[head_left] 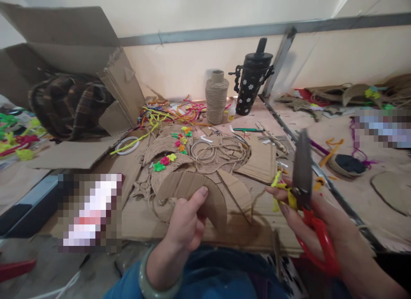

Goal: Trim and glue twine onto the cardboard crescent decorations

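My left hand (pixel 185 225) pinches a crescent-shaped piece of cardboard (pixel 180 183), thumb on top and fingers underneath. Red-handled scissors (pixel 302 170) are in my right hand (pixel 337 222), their blades pointing up and away and looking closed. A bright yellow fuzzy strip (pixel 278 185), perhaps pipe cleaner, shows at the fingertips of that hand; whether they grip it is unclear. Just beyond the cardboard lie twine-wrapped crescents (pixel 163 151) with small green, pink, yellow and orange flowers. Between my hands rests a pointed cardboard offcut (pixel 236 194).
Loose twine (pixel 221 153) and a cardboard sheet (pixel 261 164) lie mid-table. Behind them stand a twine spool (pixel 217 100) and a black flowered tumbler (pixel 252 82). An open carton (pixel 123 82) holding a plaid bag is at left, beside colourful pipe cleaners (pixel 157 117).
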